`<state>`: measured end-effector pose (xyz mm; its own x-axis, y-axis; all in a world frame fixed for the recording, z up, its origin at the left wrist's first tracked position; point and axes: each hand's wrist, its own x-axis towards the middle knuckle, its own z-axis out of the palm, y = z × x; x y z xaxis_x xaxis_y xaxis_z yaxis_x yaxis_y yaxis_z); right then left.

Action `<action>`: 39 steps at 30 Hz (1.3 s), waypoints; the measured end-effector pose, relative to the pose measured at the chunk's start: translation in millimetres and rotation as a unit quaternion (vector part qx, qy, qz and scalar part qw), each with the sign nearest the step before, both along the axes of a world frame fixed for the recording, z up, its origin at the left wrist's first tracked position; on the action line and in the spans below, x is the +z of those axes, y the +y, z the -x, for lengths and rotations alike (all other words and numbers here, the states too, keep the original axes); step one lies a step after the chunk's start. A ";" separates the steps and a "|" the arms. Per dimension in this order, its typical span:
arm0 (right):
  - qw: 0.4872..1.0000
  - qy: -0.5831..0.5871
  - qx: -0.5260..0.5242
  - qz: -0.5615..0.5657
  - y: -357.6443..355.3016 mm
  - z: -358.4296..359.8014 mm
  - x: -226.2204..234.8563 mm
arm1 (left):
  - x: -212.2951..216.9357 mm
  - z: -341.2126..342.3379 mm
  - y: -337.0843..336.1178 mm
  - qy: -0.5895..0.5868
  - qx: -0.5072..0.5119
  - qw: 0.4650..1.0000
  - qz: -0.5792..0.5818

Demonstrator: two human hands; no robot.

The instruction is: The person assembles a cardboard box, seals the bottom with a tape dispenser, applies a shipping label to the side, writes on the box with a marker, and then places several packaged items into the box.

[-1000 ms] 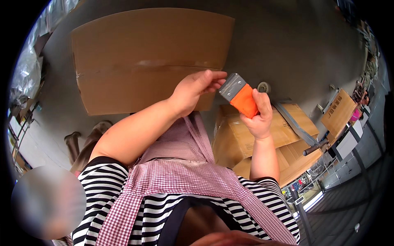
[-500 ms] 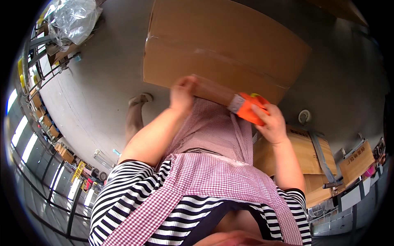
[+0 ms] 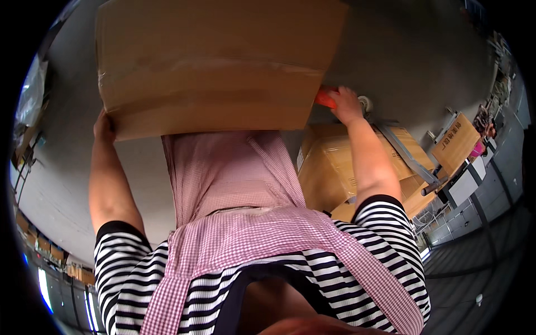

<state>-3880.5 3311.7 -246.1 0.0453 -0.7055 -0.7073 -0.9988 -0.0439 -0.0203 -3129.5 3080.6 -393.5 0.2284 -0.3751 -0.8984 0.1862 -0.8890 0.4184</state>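
A large brown cardboard box [image 3: 212, 50] stretches in front of me, its near edge close to my apron. Clear tape runs across its top. At the box's near left corner, my left hand [image 3: 104, 127] grips the edge, its fingers partly hidden by the cardboard. My right hand [image 3: 347, 105] is closed round an orange tape dispenser [image 3: 326, 98] just beside the box's right side. Part of the dispenser is hidden behind the box and my fingers.
To the right, below my right arm, lie more cardboard boxes [image 3: 324, 162] and a grey metal cart frame [image 3: 410, 156]. A white caster wheel [image 3: 365, 104] shows beyond my right hand. Clear plastic sheeting [image 3: 32, 92] hangs at the far left.
My hands have spread apart, the left to the box's left corner, the right with the dispenser to its right side. The tape strip stretched between them no longer shows. The view has swung right.
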 end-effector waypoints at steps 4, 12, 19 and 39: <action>0.997 0.008 -0.075 0.021 14.5 21.8 -14.8 | 0.3 -28.0 -12.9 -0.277 -0.052 0.959 -0.012; 0.946 -0.166 -0.174 0.218 26.7 -49.2 140.7 | 154.0 300.6 91.7 0.256 -0.310 0.889 0.218; 0.883 -0.330 -0.171 0.287 7.8 -145.0 159.8 | 248.8 378.5 134.1 0.404 -0.197 0.893 -0.008; 0.996 -0.032 -0.066 0.041 104.6 -64.3 80.2 | 65.7 49.7 109.4 -0.351 -0.006 0.932 0.092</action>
